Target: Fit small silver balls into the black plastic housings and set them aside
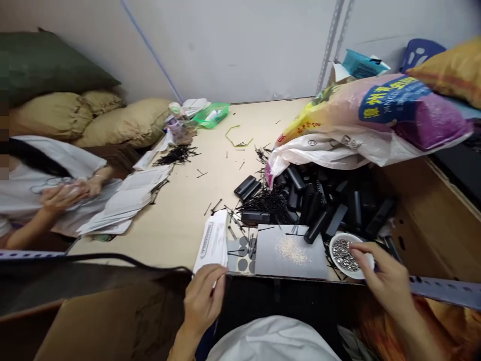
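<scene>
My left hand is closed on the near end of a white printed sheet or thin stack of sheets at the table's front edge. My right hand reaches over the rim of a white bowl. Its thumb and forefinger come together above small shiny metal pieces in the bowl; whether a piece is between them is too small to tell. Between my hands lies a grey sheet with a scatter of small pale bits. Dark round discs sit beside it.
Black plastic cases and thin black rods are heaped behind the bowl, under a printed plastic sack. A green tray stands at the back. At left, a co-worker's hands are near stacked white papers.
</scene>
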`<state>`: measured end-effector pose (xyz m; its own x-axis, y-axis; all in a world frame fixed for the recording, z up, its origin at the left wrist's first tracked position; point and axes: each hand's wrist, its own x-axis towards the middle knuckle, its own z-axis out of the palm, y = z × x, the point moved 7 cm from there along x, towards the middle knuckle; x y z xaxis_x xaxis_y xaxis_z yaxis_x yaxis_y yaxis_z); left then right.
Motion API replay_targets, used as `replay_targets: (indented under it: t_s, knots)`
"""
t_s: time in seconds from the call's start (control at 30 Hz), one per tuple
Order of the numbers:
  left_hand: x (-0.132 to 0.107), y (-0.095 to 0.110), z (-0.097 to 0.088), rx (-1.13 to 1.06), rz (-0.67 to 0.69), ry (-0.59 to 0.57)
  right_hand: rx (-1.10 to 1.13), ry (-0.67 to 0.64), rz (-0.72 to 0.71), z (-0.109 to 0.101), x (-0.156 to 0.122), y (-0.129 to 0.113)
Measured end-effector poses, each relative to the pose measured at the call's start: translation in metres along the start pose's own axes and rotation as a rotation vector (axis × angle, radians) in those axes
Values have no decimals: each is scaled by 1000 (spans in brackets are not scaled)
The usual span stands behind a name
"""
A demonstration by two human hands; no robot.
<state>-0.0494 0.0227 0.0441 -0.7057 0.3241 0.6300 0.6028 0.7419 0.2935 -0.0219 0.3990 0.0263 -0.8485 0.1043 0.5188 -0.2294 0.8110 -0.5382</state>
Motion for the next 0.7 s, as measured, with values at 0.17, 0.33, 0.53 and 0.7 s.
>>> replay_targets:
  t_s: [0.17,0.33,0.53,0.7]
  knots:
    - [36,-4,83,-78,-139,-125,-264,24,1,32,-41,44]
    - [56,-52,157,84,-239,-337,-461,171,187,44,-64,82]
    - [68,-90,194,277,-197,-649,-431,180,202,61,-64,83]
    - [67,-81,188,355,-194,-679,-584,204,181,55,-42,52]
